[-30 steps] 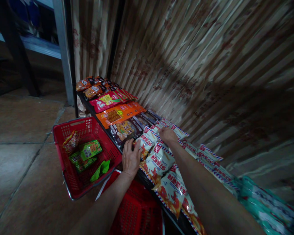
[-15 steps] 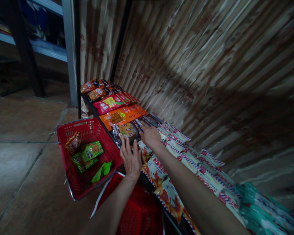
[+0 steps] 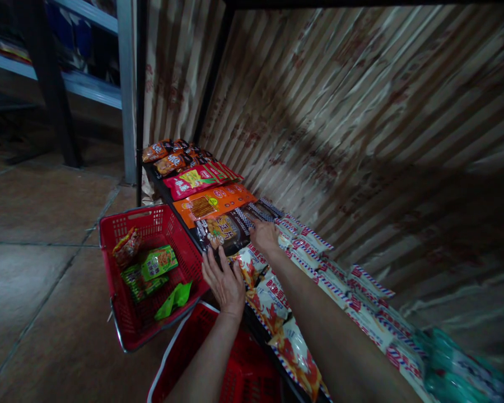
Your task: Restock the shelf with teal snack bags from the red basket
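Note:
A dark brown snack bag [image 3: 222, 228] with yellow pictures lies flat in the row of packets. My left hand [image 3: 225, 282] is at its front edge, fingers spread and apart, the fingertips at the bag's lower corner. On the bag's right side is my right hand [image 3: 265, 236], bent downward beside the checkered edges of more dark bags [image 3: 258, 210] behind. Its fingertips are mostly hidden, so I cannot see whether they grip anything. White packets with red lettering [image 3: 273, 294] lie below my right forearm. An orange packet [image 3: 214, 201] adjoins the dark bag on the far side.
A red basket [image 3: 109, 268] holding several green and colourful packets stands on the tiled floor at left. A second red basket [image 3: 185, 341] sits under my left forearm. Pink packets [image 3: 193, 180], orange-black packets [image 3: 170, 162] and teal packets [image 3: 462, 358] share the shelf, backed by corrugated sheeting [image 3: 340, 112].
My left hand has drawn back slightly toward me, off the dark bag's face to its front edge. My right hand stays beside the bag. The view has shifted slightly.

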### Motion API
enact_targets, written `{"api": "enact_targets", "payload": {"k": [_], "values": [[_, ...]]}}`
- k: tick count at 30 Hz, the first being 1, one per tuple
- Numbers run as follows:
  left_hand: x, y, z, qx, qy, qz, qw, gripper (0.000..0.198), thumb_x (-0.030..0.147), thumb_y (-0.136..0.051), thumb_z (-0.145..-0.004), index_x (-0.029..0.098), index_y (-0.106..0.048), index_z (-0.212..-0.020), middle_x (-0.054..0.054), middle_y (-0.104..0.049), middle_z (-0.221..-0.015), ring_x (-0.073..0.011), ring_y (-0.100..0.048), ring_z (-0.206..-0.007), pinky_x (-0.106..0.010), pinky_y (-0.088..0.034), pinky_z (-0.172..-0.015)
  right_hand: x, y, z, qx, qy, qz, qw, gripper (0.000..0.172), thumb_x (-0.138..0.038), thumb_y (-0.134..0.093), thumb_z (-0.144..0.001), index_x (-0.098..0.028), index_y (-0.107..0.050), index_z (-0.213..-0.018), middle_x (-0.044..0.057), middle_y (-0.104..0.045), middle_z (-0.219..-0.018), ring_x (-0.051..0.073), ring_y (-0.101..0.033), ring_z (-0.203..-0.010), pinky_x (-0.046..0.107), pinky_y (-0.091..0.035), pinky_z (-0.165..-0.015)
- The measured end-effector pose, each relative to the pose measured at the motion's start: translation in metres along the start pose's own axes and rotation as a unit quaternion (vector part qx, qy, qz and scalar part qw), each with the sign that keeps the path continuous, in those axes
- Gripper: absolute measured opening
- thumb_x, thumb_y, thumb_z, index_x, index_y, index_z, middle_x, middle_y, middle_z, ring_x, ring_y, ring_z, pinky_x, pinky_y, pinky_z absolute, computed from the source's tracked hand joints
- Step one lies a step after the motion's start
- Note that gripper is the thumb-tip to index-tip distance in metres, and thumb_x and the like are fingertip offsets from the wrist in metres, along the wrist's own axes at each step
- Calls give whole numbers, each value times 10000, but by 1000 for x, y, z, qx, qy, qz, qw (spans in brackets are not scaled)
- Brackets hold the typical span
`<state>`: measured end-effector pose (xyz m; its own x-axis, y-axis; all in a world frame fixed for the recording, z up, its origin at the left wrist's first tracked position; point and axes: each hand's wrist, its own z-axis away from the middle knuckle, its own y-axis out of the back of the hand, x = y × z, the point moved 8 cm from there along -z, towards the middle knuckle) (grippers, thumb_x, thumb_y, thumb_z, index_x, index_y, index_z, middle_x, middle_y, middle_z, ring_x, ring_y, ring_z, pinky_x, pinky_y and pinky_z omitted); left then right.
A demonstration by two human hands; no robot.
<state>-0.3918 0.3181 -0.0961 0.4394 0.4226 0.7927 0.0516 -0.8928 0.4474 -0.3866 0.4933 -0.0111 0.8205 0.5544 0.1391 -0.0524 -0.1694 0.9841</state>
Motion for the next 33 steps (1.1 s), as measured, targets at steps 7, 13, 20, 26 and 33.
{"api": "enact_targets", "payload": {"k": [7,13,20,26,33], "values": [[2,-1,0,0,-30,40,999,452,292,-437,-921,112,-441,-1335,-175,-452,-1386,-304,-240,-1394,-526,-269,-1099,7,4,-13,28,-46,-15,998,326,-276,-490,-856,-217,-652,-1133,109,-672,-1116,253,-547,-1112,398,-326,-959],[5,-4,-1,-20,-66,16,998,429,285,-413,-931,100,-468,-1314,-161,-546,-1296,-282,-405,-1289,-520,-273,-1095,23,12,-24,35,-82,-41,995,337,-175,-475,-820,-263,-701,-1054,70,-704,-1061,222,-619,-1010,354,-410,-889],[5,-3,-1,-19,-65,6,998,414,293,-429,-927,122,-499,-1298,-155,-529,-1306,-295,-379,-1300,-528,-277,-1087,28,9,-23,27,-106,-46,993,332,-206,-458,-826,-236,-713,-1037,116,-685,-1083,252,-600,-1064,376,-439,-884],[4,-10,0,-40,-67,27,997,382,262,-417,-929,138,-503,-1280,-153,-486,-1366,-275,-306,-1365,-528,-243,-1108,21,4,-19,20,-108,-47,993,358,-262,-407,-870,-221,-695,-1079,131,-689,-1077,268,-584,-1089,405,-425,-909],[4,-6,0,-30,-58,41,997,378,274,-424,-927,121,-509,-1262,-170,-470,-1363,-299,-209,-1405,-537,-232,-1107,17,4,-17,20,-109,-50,993,439,-361,-337,-915,-133,-687,-1052,185,-680,-1062,315,-535,-1153,483,-320,-991]]}}
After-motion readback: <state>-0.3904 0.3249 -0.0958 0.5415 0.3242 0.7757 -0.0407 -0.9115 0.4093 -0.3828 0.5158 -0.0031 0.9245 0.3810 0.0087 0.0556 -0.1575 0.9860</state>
